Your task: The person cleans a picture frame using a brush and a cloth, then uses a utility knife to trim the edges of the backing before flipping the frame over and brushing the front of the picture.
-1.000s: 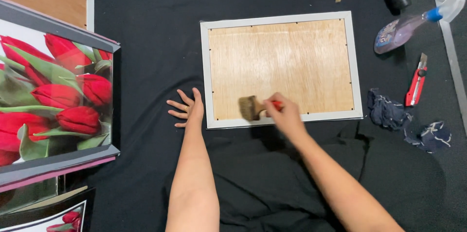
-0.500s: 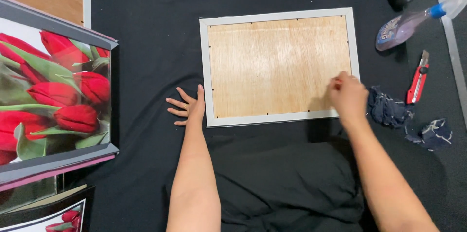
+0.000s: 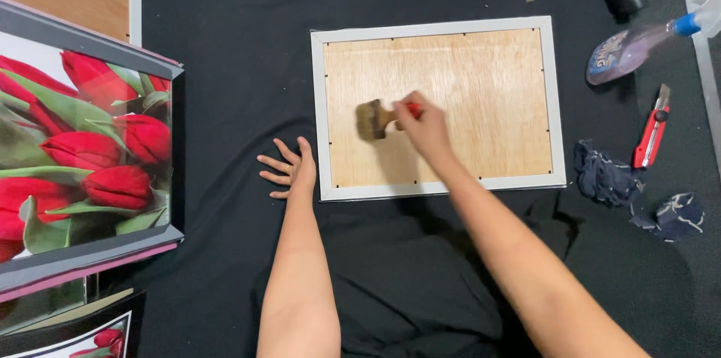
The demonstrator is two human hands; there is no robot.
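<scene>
A wide brush (image 3: pixel 373 118) with tan bristles and a red handle lay flat across the left-centre of the frame's back, bristles pointing toward the left of the picture, its handle gripped in the right hand (image 3: pixel 422 127). The picture frame (image 3: pixel 438 106) lay face down in the upper middle of the picture: a pale grey border around a light plywood backing board, long sides running left to right. The left hand (image 3: pixel 289 168) rested fingers spread, touching the frame's lower left corner.
</scene>
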